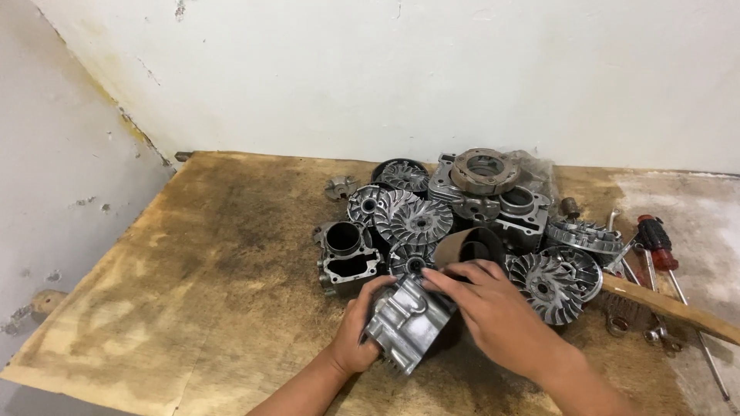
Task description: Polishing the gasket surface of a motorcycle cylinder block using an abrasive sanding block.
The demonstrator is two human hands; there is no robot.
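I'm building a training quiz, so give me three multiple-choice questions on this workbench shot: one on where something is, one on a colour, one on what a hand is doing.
1. Where does the screwdriver lie?
A. right edge of the board
B. left edge
C. on the floor

2. What colour is its handle?
A. blue
B. red and black
C. yellow

3. What is the left hand doing?
A. resting flat
B. pointing
C. gripping the finned metal cylinder

Answers: A, it lies right of the parts pile; B, its grip shows red and black; C, its fingers wrap the cylinder while the right hand lies on top.

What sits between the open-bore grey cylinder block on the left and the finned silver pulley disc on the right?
In the head view, a curled brown sandpaper strip lies between the cylinder block and pulley disc, just above both hands' fingertips.
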